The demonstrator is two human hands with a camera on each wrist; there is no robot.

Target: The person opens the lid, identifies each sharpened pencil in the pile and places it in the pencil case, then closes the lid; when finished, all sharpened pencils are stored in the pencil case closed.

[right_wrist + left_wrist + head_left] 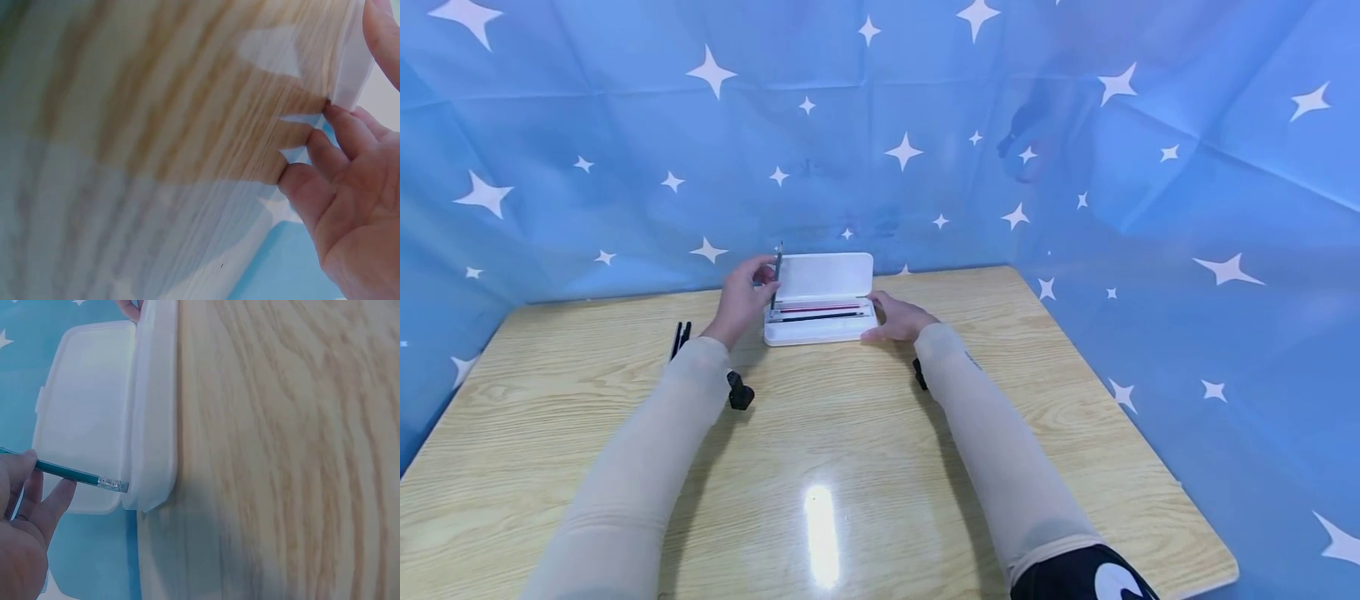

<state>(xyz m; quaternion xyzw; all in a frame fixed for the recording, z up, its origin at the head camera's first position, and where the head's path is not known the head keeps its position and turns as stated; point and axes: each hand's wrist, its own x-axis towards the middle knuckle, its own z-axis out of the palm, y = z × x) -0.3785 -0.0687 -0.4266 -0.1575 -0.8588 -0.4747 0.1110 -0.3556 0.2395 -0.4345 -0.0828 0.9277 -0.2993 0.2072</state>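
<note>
In the head view, my left hand [743, 302] pinches a dark green pencil [777, 279], held nearly upright at the left end of an open white pencil case [820, 334]. The left wrist view shows the pencil's metal band and eraser end [113, 484] pointing at the case. My right hand [898, 319] grips the case's right end, thumb at the front and fingers at the back. Inside the case lie a red pencil [820, 309] and a black pencil [822, 317]. The raised lid [826, 275] leans back.
Two black pens or pencils [682, 335] lie left of my left forearm, which partly covers them. The wooden table [820, 433] ends at a blue curtain [850, 167] with white stars, behind the case.
</note>
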